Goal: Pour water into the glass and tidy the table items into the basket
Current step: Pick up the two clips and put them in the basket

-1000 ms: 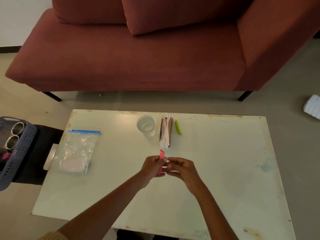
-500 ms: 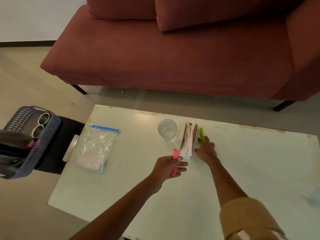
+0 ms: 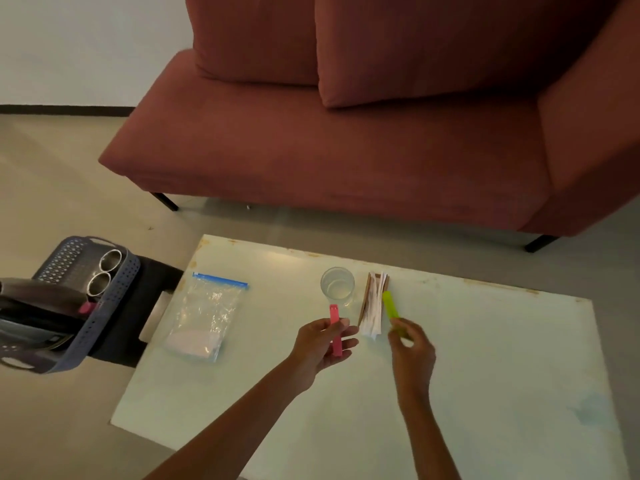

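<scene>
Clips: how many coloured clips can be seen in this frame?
2. The pink clip is held in the left hand; the green clip is pinched by the right hand. A blurred pink bit in the basket could be another.

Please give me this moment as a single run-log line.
left hand: holds pink clip | right hand: pinches green clip | glass, zip bag, sachets: on table | basket: beside table

Single wide view from my head, facing forward and down, close over the bench [image 3: 485,358]; my left hand [image 3: 320,344] and right hand [image 3: 412,351] show low in frame, sofa [image 3: 311,150] beyond them.
</scene>
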`<state>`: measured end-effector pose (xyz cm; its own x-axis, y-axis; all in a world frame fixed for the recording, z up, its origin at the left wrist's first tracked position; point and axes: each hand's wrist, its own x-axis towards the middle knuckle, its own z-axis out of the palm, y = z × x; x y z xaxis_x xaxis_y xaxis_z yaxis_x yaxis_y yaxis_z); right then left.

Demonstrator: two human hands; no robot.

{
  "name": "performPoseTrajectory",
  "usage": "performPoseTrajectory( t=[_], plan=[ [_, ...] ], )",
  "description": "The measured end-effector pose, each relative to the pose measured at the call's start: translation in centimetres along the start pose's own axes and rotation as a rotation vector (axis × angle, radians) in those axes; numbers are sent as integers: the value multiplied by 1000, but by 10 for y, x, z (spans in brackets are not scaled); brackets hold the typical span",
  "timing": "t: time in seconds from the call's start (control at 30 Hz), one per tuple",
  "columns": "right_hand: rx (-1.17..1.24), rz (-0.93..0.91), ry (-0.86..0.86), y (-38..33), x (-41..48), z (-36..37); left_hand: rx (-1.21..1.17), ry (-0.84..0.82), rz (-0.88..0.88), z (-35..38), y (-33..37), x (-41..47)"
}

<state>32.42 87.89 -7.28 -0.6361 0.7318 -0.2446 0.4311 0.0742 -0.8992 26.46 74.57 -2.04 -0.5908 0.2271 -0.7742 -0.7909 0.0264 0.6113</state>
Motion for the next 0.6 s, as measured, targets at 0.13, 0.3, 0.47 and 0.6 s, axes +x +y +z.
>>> performPoseTrajectory(
  t=[0.13, 0.3, 0.47, 0.6],
  plan=[
    [291, 131, -137, -69, -61, -22, -80, -66, 40, 1, 14, -49],
    [417, 283, -249, -109, -105, -38, -73, -29, 141, -2, 19, -111],
    [285, 190, -343, -131, -142, -46, -48, 4, 215, -14, 20, -153],
    [232, 180, -458, -145, -170, -48, -41, -16, 247, -27, 14, -178]
  ],
)
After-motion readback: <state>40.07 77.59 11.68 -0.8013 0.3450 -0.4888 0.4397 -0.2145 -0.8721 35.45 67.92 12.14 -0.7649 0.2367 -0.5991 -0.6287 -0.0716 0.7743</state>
